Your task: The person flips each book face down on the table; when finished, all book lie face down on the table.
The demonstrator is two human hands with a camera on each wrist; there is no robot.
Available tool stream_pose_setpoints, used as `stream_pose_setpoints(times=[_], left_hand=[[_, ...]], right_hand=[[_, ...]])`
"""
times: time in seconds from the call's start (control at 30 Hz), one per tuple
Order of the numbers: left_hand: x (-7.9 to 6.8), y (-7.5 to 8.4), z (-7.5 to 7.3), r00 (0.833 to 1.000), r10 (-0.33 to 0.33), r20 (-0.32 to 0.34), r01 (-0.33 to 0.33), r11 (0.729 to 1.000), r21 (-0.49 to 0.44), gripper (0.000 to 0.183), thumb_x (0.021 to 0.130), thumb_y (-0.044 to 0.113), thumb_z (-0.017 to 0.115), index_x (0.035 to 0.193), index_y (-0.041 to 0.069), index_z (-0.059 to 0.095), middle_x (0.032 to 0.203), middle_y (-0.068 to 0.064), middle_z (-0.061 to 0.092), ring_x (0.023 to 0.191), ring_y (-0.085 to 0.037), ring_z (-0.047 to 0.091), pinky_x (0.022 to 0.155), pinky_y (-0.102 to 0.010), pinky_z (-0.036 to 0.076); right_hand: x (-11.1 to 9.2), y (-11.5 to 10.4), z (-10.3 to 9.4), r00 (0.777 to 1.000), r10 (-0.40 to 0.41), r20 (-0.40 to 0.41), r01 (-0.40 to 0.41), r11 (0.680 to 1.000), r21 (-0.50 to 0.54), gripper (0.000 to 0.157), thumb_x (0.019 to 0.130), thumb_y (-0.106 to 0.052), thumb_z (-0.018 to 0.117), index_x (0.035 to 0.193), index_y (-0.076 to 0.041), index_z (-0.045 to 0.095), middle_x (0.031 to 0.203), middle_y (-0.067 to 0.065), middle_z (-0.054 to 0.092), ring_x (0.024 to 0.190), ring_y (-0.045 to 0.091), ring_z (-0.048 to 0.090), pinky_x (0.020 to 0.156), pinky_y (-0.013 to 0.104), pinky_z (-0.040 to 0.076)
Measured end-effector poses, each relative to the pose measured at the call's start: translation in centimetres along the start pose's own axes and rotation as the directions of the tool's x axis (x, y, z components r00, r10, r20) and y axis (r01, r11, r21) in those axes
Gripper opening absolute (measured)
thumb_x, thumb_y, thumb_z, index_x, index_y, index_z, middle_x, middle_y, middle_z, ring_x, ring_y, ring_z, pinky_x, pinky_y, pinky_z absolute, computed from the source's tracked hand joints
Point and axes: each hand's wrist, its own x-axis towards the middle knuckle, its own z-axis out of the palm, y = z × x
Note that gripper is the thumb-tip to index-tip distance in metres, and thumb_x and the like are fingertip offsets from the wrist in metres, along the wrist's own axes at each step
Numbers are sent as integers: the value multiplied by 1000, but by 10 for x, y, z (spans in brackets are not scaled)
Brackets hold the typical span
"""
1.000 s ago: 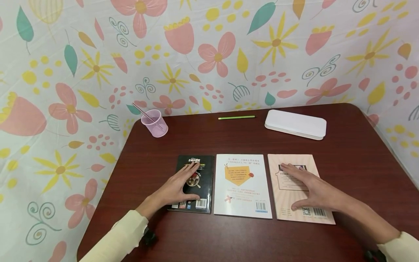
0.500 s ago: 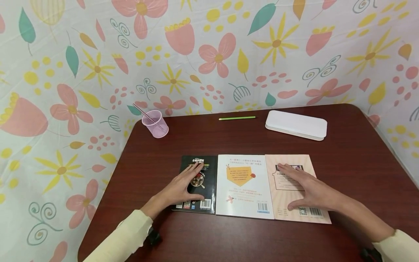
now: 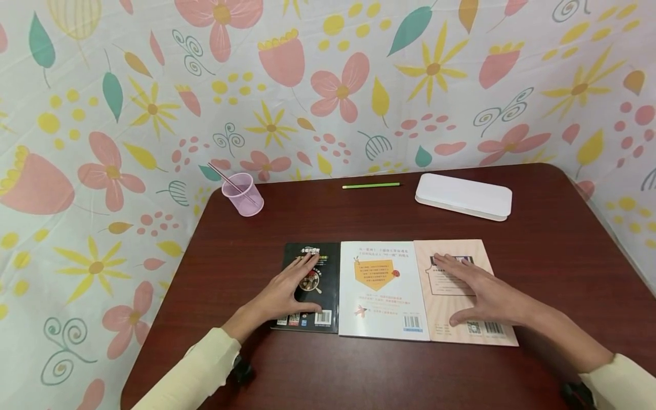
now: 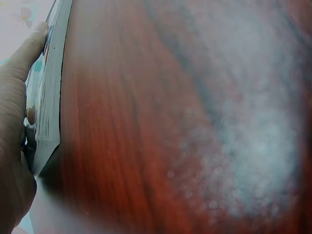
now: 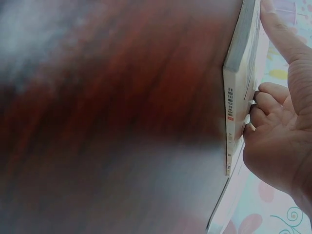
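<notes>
Three books lie side by side on the dark wood table, their edges touching or nearly so. On the black book [image 3: 328, 285] at the left rests my left hand [image 3: 281, 291], fingers extended and thumb spread. The white book [image 3: 381, 307] with an orange panel lies in the middle, untouched. My right hand [image 3: 489, 293] lies flat on the peach book [image 3: 446, 316] at the right, covering part of its printing. In the left wrist view the black book's page edges [image 4: 51, 92] show beside the hand. The peach book's spine [image 5: 229, 122] appears in the right wrist view.
Toward the back of the table [image 3: 307, 222] stand a pink mesh cup [image 3: 241, 199] holding a thin stick, a green pencil [image 3: 371, 185] and a white case [image 3: 463, 196]. A flower-patterned cloth [image 3: 328, 136] hangs behind the table.
The black book has slid right under my left hand and the peach book left under my right hand. The gaps beside the white book have closed. Over the last half second little moves.
</notes>
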Motion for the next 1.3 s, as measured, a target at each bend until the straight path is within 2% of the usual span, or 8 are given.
stream_pose_setpoints(times=[0.07, 0.17, 0.53, 0.8, 1.1, 1.3], left_hand=[[0, 0, 0, 1000, 3, 0, -3, 1000, 3, 123, 79, 65, 87, 172, 20, 21, 176, -7, 21, 160, -34, 22, 121, -60, 34], [1, 0, 0, 1000, 2, 1, -2, 1000, 4, 123, 79, 66, 87, 172, 21, 21, 176, -7, 21, 160, -33, 22, 121, -59, 33], [-4, -6, -1, 1000, -6, -2, 6, 1000, 5, 122, 79, 68, 86, 172, 22, 21, 176, -6, 21, 160, -32, 22, 122, -60, 33], [-8, -12, -4, 999, -32, 14, 32, 999, -1, 122, 79, 68, 86, 172, 25, 19, 177, -2, 18, 160, -33, 22, 121, -61, 32], [-11, -13, -5, 999, -40, 17, 40, 999, -13, 122, 79, 67, 86, 172, 26, 19, 177, -3, 19, 160, -35, 22, 121, -63, 32], [-13, -12, -7, 998, -49, 27, 50, 999, -22, 122, 79, 67, 86, 172, 27, 19, 177, -3, 18, 160, -35, 22, 121, -64, 32]], right_hand=[[0, 0, 0, 1000, 7, 2, -7, 1000, 2, 127, 66, -62, 92, 164, -3, 37, 167, 23, 37, 156, 39, 30, 119, 8, 4], [0, -1, -1, 1000, 11, -2, -11, 1000, 5, 127, 66, -62, 92, 164, -3, 37, 167, 23, 38, 158, 35, 29, 119, 8, 4], [-6, 4, -4, 998, -46, -45, 46, 999, -4, 122, 67, -55, 94, 163, -3, 39, 164, 26, 41, 158, 2, 17, 119, 8, 5], [-9, 10, -7, 994, -96, -54, 96, 995, -9, 121, 68, -50, 95, 163, -1, 39, 163, 27, 41, 156, -6, 12, 120, 10, 5], [-12, 10, -9, 996, -73, -48, 73, 997, 10, 122, 67, -50, 95, 164, -3, 38, 164, 26, 41, 155, -8, 12, 119, 8, 5], [-13, 11, -8, 994, -90, -55, 90, 996, 6, 122, 67, -49, 96, 164, -2, 37, 164, 26, 40, 155, -9, 11, 121, 9, 5]])
